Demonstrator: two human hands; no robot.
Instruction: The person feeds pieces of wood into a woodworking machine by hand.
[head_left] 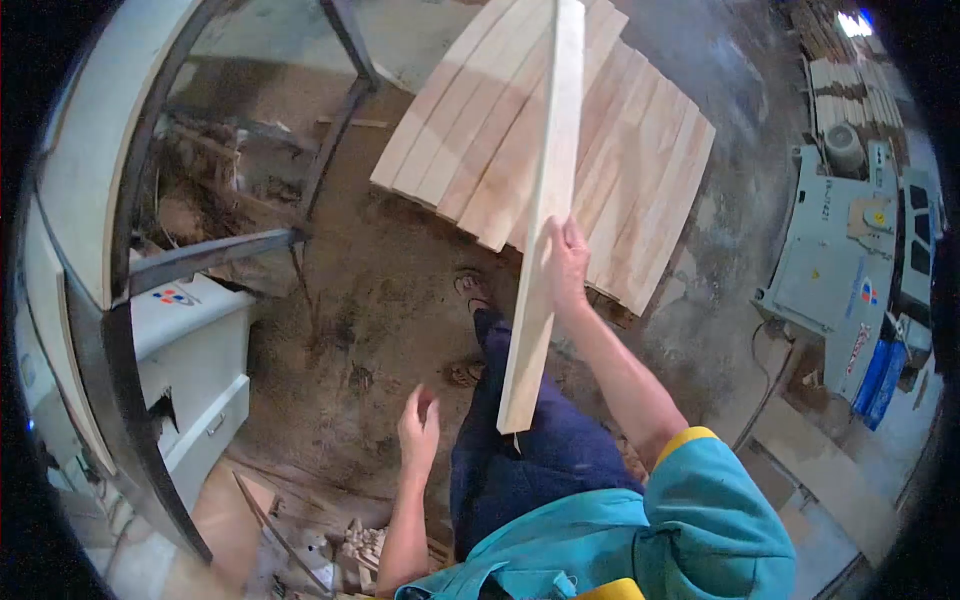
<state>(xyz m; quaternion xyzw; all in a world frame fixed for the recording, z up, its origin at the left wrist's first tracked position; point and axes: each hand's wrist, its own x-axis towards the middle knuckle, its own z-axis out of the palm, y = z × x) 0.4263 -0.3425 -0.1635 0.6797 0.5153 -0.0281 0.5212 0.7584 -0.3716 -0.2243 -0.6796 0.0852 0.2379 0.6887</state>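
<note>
1. Board: a long pale plank turned on edge. It runs from near your thigh up over the stack, in the air, and touches nothing but your right hand.
2. Your right hand is closed on the board about midway along, fingers wrapped over its edge. I judge that so central a grip balances the length well. Clamp firmly so the far end does not dip or swing.
3. Your left hand hangs open and empty beside your leg, well apart from the board. In my view, a second hold near the lower end would give steadier control of so long a piece.
4. The stack of boards lies flat on the floor beneath the far end, its planks side by side. Hold the plank in line with their run so its ends clear them.
5. The floor is dusty, and your foot stands close to the stack's corner, so mind it.
6. Further out, a white cabinet and a dark metal frame stand on the left, and a grey machine on the right.
</note>
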